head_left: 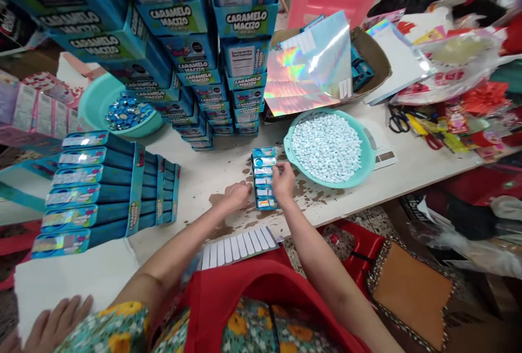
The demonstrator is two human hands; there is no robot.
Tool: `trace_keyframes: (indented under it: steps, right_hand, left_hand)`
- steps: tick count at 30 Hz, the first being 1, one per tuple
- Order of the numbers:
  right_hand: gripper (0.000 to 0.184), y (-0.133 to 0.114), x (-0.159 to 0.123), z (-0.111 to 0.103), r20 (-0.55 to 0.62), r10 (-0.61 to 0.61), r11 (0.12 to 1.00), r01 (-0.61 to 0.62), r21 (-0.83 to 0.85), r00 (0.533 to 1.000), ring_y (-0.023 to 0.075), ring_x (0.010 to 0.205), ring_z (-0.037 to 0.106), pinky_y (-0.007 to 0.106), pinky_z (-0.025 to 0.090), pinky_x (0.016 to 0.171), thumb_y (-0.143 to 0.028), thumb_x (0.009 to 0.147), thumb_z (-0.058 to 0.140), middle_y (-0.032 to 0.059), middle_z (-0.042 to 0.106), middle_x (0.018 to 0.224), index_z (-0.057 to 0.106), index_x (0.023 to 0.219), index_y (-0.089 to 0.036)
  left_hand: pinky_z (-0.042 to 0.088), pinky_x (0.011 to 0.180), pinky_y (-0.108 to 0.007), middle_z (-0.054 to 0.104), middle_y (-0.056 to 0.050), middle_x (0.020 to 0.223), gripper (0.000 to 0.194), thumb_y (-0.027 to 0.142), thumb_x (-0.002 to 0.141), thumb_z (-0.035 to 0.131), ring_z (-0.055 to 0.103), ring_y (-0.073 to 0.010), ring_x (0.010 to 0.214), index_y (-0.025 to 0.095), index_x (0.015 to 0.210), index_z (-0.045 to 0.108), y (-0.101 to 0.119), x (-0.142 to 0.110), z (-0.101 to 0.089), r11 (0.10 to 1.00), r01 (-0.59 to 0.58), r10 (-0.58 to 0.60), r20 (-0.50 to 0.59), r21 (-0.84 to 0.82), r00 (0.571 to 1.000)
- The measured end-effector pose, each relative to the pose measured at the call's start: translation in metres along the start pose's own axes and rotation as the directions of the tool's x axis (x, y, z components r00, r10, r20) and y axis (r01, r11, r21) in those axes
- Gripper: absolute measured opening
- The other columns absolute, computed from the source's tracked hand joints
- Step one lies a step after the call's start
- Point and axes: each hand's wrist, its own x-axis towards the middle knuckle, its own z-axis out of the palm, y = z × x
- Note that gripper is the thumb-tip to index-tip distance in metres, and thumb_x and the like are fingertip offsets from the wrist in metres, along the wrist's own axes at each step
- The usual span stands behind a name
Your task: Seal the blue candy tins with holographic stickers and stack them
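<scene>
A short row of small blue packs stands upright on the table in front of me, with shiny strips on several of their tops. My left hand is closed, its curled fingers close against the row's left side; whatever they hold is hidden. Over the row's right edge, my right hand is bent with thumb and forefinger together at one pack's top. Anything in that pinch is too small to make out. Near my apron lies a sheet of pale label strips.
Right of the row is a turquoise basin of pale candies. Stacked blue cartons tower behind, and more boxes stand left. Another turquoise bowl holds blue wrapped pieces. Scissors lie right. Another person's hand rests at lower left.
</scene>
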Motion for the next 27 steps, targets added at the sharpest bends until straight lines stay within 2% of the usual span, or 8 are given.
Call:
trace_keyframes:
  steps: [4, 7, 10, 12, 14, 18, 24, 27]
  right_hand:
    - [0.022, -0.02, -0.03, -0.015, -0.075, -0.24, 0.971, 0.239, -0.022, 0.968, 0.0255, 0.11, 0.044, 0.043, 0.034, 0.094, -0.023, 0.085, 0.046, 0.0132, 0.052, 0.111, 0.052, 0.104, -0.016]
    - [0.021, -0.046, -0.082, -0.012, 0.224, -0.414, 0.907, 0.377, 0.188, 0.882, 0.0211, 0.102, 0.048, 0.037, 0.04, 0.088, -0.025, 0.087, 0.047, 0.0093, 0.054, 0.104, 0.051, 0.106, -0.018]
    - [0.025, -0.061, -0.141, 0.01, 0.639, -0.482, 0.876, 0.358, 0.325, 0.6, 0.0199, 0.098, 0.051, 0.033, 0.044, 0.083, -0.031, 0.083, 0.056, 0.0072, 0.054, 0.1, 0.055, 0.104, -0.018]
    - [0.035, -0.06, -0.172, 0.03, 0.796, -0.448, 0.874, 0.386, 0.295, 0.408, 0.0229, 0.103, 0.049, 0.036, 0.043, 0.086, -0.036, 0.076, 0.066, 0.0085, 0.054, 0.102, 0.057, 0.105, -0.017]
    - [0.045, -0.054, -0.191, 0.048, 0.866, -0.397, 0.861, 0.451, 0.236, 0.304, 0.0259, 0.107, 0.046, 0.039, 0.041, 0.09, -0.035, 0.071, 0.071, 0.0104, 0.054, 0.106, 0.057, 0.109, -0.015]
    - [0.053, -0.041, -0.203, 0.072, 0.902, -0.343, 0.817, 0.556, 0.149, 0.262, 0.0281, 0.111, 0.043, 0.041, 0.04, 0.092, -0.028, 0.071, 0.071, 0.0135, 0.052, 0.114, 0.053, 0.119, -0.013]
    - [0.056, -0.038, -0.207, 0.08, 0.911, -0.341, 0.778, 0.613, 0.135, 0.232, 0.0272, 0.111, 0.044, 0.038, 0.041, 0.093, -0.026, 0.076, 0.066, 0.0129, 0.051, 0.119, 0.047, 0.127, -0.014]
    - [0.042, -0.035, -0.208, 0.078, 0.91, -0.379, 0.742, 0.644, 0.187, 0.171, 0.0265, 0.111, 0.045, 0.037, 0.041, 0.092, -0.024, 0.079, 0.062, 0.0122, 0.05, 0.122, 0.054, 0.119, -0.015]
  left_hand:
    - [0.038, 0.072, -0.026, 0.061, -0.009, 0.101, 0.037, 0.048, 0.08, 0.05, 0.054, -0.0229, 0.09, 0.016, 0.096, 0.061, -0.059, -0.056, -0.051, 0.999, 0.013, -0.003, 0.224, -0.041, 0.975]
    - [0.041, 0.068, -0.023, 0.063, -0.006, 0.099, 0.049, 0.054, 0.072, 0.059, 0.056, -0.0203, 0.086, 0.019, 0.106, 0.06, -0.106, -0.121, -0.069, 0.947, 0.2, -0.045, 0.513, -0.25, 0.857]
    - [0.04, 0.059, -0.021, 0.064, -0.001, 0.08, 0.043, 0.046, 0.06, 0.07, 0.057, -0.0168, 0.072, 0.017, 0.091, 0.063, -0.134, -0.168, -0.048, 0.883, 0.356, -0.102, 0.614, -0.306, 0.782]
    - [0.037, 0.051, -0.021, 0.058, 0.001, 0.062, 0.036, 0.045, 0.059, 0.068, 0.051, -0.0134, 0.057, 0.015, 0.076, 0.06, -0.144, -0.177, -0.024, 0.832, 0.448, -0.225, 0.542, -0.325, 0.81]
    - [0.034, 0.045, -0.021, 0.05, 0.003, 0.051, 0.035, 0.047, 0.059, 0.063, 0.045, -0.0108, 0.047, 0.014, 0.068, 0.055, -0.15, -0.173, -0.003, 0.773, 0.508, -0.362, 0.393, -0.38, 0.845]
    - [0.035, 0.042, -0.02, 0.047, 0.005, 0.049, 0.033, 0.045, 0.058, 0.061, 0.045, -0.0099, 0.045, 0.016, 0.067, 0.05, -0.156, -0.158, 0.012, 0.735, 0.46, -0.421, 0.197, -0.498, 0.885]
    - [0.039, 0.042, -0.021, 0.047, 0.004, 0.05, 0.03, 0.045, 0.061, 0.057, 0.048, -0.0109, 0.046, 0.015, 0.065, 0.05, -0.16, -0.154, 0.009, 0.735, 0.457, -0.402, 0.221, -0.5, 0.888]
    - [0.041, 0.043, -0.023, 0.047, 0.003, 0.049, 0.029, 0.044, 0.063, 0.054, 0.048, -0.0115, 0.046, 0.016, 0.066, 0.049, -0.164, -0.152, 0.011, 0.723, 0.488, -0.434, 0.228, -0.489, 0.872]
